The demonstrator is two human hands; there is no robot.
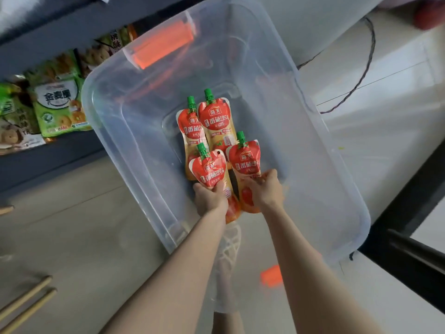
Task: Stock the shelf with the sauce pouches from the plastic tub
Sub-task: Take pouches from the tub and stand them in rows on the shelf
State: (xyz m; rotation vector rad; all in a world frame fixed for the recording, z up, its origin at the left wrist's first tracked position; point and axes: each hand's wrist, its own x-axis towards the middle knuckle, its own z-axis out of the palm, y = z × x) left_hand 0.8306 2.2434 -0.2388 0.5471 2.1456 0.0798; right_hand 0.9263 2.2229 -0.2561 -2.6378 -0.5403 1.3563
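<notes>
Bare hands (211, 200), white mesh shoe (230, 247)

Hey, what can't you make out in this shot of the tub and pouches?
Head view:
Left hand fingers, behind the near-left pouch it grips.
Rear-left pouch's lower half, under that pouch.
Shelf, cut off by the left edge.
Red object top right, blurred and cropped.

One wide-angle view, worn on the head, looks steeply down and forward, close above the plastic tub (337, 150), which fills the middle; the shelf (43, 162) edges in at upper left.
</notes>
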